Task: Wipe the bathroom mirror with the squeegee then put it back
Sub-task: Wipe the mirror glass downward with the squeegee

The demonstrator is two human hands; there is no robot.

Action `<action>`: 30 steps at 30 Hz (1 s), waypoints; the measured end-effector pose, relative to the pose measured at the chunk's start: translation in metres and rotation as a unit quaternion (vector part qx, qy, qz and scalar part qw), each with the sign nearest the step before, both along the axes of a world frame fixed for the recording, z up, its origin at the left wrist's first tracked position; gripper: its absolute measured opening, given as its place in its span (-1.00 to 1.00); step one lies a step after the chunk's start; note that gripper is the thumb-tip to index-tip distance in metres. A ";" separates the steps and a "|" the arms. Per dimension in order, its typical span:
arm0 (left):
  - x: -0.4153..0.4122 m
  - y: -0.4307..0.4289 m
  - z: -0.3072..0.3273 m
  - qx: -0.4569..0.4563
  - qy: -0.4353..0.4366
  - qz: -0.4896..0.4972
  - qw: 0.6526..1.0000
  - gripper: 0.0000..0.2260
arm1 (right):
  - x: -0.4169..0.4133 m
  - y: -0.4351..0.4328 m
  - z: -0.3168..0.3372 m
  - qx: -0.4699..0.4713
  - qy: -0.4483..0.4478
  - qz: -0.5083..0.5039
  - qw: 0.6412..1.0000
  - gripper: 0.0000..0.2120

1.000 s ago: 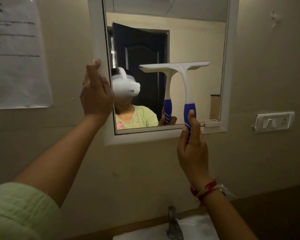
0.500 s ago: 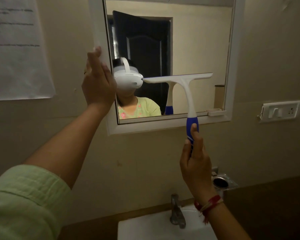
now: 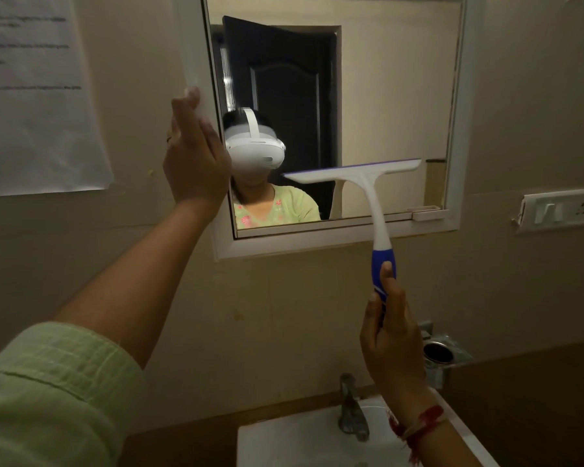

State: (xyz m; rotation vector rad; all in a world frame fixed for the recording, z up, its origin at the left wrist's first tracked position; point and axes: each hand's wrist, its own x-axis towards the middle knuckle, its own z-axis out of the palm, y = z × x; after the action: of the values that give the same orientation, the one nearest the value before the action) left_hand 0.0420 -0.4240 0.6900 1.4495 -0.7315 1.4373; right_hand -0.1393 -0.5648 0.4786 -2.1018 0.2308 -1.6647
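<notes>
Against the lower right part of the bathroom mirror [image 3: 385, 96] sits the squeegee [image 3: 375, 203], its white blade nearly level and tipped slightly up toward the right, just above the bottom edge of the glass. Its own reflection shows close behind the neck, but whether the rubber edge actually presses the glass cannot be told. The white neck crosses the bottom rail of the white frame [image 3: 334, 244], and the blue handle hangs below it in front of the wall. The right hand [image 3: 391, 342] grips that blue handle from below, fingers wrapped round it and thumb laid up along its face; red thread [image 3: 418, 423] circles the wrist. The left hand [image 3: 193, 156] is released, its fingers straight and pointing up, laid flat against the frame's left side, with a pale green sleeve [image 3: 48, 399] on the forearm. Below the hands are a white sink [image 3: 284, 443] and its tap [image 3: 351, 409], with a metal holder [image 3: 442, 357] on the wall just right of the tap. A sheet of paper [image 3: 38, 112] hangs left of the mirror and a switch plate [image 3: 560, 210] is mounted to its right.
</notes>
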 end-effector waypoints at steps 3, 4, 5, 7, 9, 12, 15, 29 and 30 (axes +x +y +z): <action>0.000 0.000 0.000 -0.001 0.000 0.000 1.000 -0.72 | -0.004 0.001 -0.006 0.005 0.006 0.001 1.000 -0.55; 0.000 0.000 0.000 -0.003 0.001 0.001 1.000 -0.72 | -0.005 0.002 -0.008 0.005 0.011 -0.002 1.000 -0.55; 0.000 0.000 0.000 -0.004 0.003 0.002 1.000 -0.72 | -0.006 0.003 -0.010 0.008 0.016 -0.005 1.000 -0.54; 0.001 -0.001 0.000 -0.004 0.001 0.002 1.000 -0.72 | -0.007 0.004 -0.014 0.017 0.024 -0.008 1.000 -0.51; 0.002 -0.001 -0.001 -0.002 -0.002 0.002 1.000 -0.72 | -0.008 0.005 -0.018 0.022 0.028 -0.008 0.999 -0.51; 0.004 -0.001 -0.001 -0.002 -0.001 0.007 1.000 -0.71 | -0.010 0.005 -0.023 0.026 0.031 -0.007 0.999 -0.50; 0.003 -0.001 -0.001 -0.004 -0.001 0.010 1.000 -0.72 | -0.012 0.006 -0.023 0.030 0.033 -0.004 0.999 -0.47; 0.000 -0.002 -0.002 -0.004 -0.001 0.026 1.000 -0.65 | -0.027 0.012 -0.038 0.032 0.059 -0.018 0.998 -0.48; -0.001 -0.002 -0.003 -0.001 0.001 0.027 1.000 -0.64 | -0.029 0.013 -0.040 0.029 0.060 -0.018 0.998 -0.51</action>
State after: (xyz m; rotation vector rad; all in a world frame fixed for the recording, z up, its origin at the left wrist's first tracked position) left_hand 0.0411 -0.4262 0.6875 1.4794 -0.6945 1.4779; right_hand -0.1684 -0.5523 0.4386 -2.1674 0.3514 -1.5351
